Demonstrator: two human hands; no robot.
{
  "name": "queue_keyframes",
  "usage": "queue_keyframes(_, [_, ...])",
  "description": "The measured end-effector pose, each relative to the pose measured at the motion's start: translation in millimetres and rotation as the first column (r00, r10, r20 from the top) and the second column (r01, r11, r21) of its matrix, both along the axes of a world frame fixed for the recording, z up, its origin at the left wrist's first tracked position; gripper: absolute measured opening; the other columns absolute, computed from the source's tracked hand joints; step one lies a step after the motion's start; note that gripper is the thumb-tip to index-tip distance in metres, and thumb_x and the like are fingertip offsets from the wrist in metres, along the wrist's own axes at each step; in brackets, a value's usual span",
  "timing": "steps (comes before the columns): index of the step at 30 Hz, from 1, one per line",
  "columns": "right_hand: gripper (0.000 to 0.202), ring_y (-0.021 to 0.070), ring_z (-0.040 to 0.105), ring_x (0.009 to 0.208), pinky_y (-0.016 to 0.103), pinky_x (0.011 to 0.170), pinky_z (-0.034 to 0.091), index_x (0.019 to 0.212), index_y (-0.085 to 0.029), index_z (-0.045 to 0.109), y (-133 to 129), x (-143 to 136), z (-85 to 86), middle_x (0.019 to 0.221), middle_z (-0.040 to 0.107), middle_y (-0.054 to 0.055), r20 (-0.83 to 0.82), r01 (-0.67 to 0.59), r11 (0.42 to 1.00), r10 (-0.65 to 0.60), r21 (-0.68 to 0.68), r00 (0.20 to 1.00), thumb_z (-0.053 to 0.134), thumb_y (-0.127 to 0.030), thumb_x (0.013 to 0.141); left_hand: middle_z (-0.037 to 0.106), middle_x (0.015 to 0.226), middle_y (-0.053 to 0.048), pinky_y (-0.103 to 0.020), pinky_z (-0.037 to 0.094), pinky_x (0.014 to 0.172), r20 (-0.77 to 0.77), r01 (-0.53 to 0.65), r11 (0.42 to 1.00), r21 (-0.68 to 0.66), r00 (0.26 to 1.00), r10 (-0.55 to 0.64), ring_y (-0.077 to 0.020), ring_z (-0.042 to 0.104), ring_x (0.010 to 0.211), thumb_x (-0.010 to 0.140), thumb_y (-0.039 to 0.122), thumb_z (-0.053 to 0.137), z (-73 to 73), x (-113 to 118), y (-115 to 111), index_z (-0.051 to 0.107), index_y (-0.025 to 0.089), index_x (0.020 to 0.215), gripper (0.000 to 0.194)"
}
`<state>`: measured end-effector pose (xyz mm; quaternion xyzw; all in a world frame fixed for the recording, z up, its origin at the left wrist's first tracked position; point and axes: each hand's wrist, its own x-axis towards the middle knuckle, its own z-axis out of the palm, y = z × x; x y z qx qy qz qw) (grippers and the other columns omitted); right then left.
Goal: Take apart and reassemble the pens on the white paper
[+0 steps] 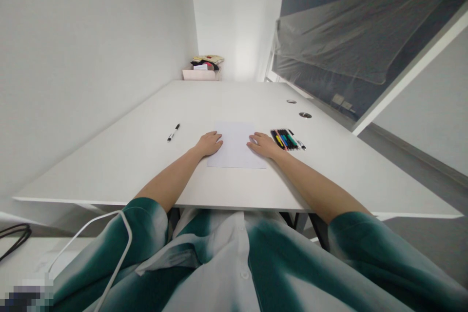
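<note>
A white sheet of paper lies flat on the white table in front of me. My left hand rests palm down on the sheet's left edge, fingers loosely together. On the right edge rests my right hand, also flat, holding nothing. A row of several coloured markers lies just right of my right hand. One black marker lies alone to the left of my left hand.
Two round cable holes sit in the table at the right rear. A box with items on it stands beyond the far end. A dark covered board leans at the right. A white cable crosses my lap.
</note>
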<state>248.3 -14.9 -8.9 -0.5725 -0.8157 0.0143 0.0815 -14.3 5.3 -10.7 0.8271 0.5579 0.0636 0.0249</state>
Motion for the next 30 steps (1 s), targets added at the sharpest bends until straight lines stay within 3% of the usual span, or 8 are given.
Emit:
queue_keyframes(14, [0.048, 0.0279, 0.044, 0.134, 0.039, 0.109, 0.035, 0.135, -0.019, 0.055, -2, 0, 1.5, 0.142, 0.052, 0.014, 0.002, -0.001, 1.0, 0.002, -0.003, 1.0, 0.041, -0.045, 0.097, 0.043, 0.151, -0.013, -0.039, 0.03, 0.116, -0.006, -0.007, 1.0, -0.002, 1.0, 0.007, -0.026, 0.039, 0.14, 0.096, 0.04, 0.036, 1.0, 0, -1, 0.05, 0.018, 0.138, 0.05])
queue_keyframes(23, [0.052, 0.0271, 0.038, 0.14, 0.039, 0.113, 0.032, 0.139, -0.021, 0.052, 3, 2, -3.2, 0.15, 0.044, 0.013, -0.033, 0.035, 0.999, -0.036, -0.025, 0.999, 0.042, -0.049, 0.096, 0.049, 0.146, -0.011, -0.04, 0.034, 0.113, 0.093, 0.003, 1.0, 0.026, 0.996, -0.005, -0.0245, 0.044, 0.136, 0.094, 0.038, 0.038, 0.4, -4, 3, 0.054, 0.019, 0.133, 0.047])
queue_keyframes(26, [0.057, 0.0274, 0.034, 0.143, 0.039, 0.114, 0.029, 0.143, -0.016, 0.047, 5, 3, -3.9, 0.153, 0.038, 0.016, -0.046, 0.044, 0.998, -0.046, -0.048, 0.998, 0.041, -0.049, 0.097, 0.053, 0.141, -0.011, -0.039, 0.037, 0.11, 0.182, -0.054, 0.993, 0.104, 0.983, 0.034, -0.0238, 0.048, 0.131, 0.094, 0.035, 0.037, 7.3, -15, 9, 0.057, 0.017, 0.129, 0.045])
queue_keyframes(30, [0.058, 0.0268, 0.031, 0.144, 0.039, 0.115, 0.027, 0.144, -0.015, 0.045, 7, 5, -4.9, 0.154, 0.036, 0.017, -0.05, 0.04, 0.998, -0.043, -0.058, 0.998, 0.041, -0.049, 0.097, 0.06, 0.13, -0.01, -0.04, 0.039, 0.107, 0.273, -0.271, 0.948, 0.168, 0.937, 0.219, -0.0244, 0.054, 0.12, 0.092, 0.032, 0.039, 19.7, -46, 17, 0.061, 0.019, 0.123, 0.04])
